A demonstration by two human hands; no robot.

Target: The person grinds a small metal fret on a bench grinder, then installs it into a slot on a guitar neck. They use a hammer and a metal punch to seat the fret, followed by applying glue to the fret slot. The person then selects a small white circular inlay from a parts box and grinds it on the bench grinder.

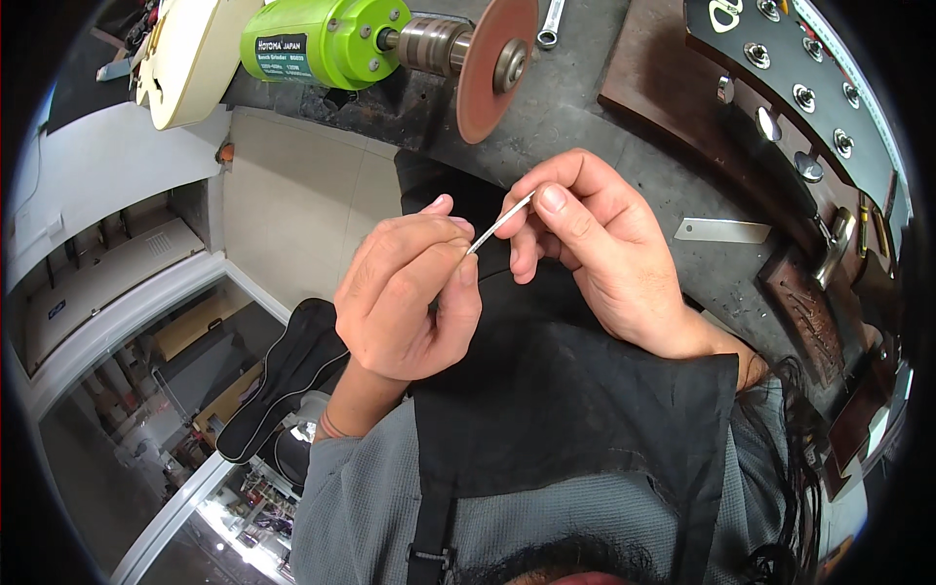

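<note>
Between my two hands runs a thin, pale, narrow strip (501,222), tilted up to the right; its exact kind I cannot make out. My left hand (405,292) pinches the lower end between thumb and fingers, which hide that tip. At the upper end, my right hand (614,253) closes thumb and forefinger on the strip, its other fingers curled below. Both hands are held in front of my black apron (565,390), short of the bench edge. Beyond them stands a green bench grinder (327,44) with a reddish-brown wheel (483,88), apart from the strip.
On the dark workbench (575,127) lie a wrench (551,24) and a flat metal blade (721,231). A black guitar headstock (780,68) with several tuners rests at the far right. Left of the grinder is a cream guitar body (190,58). A black padded bag (283,380) lies lower left.
</note>
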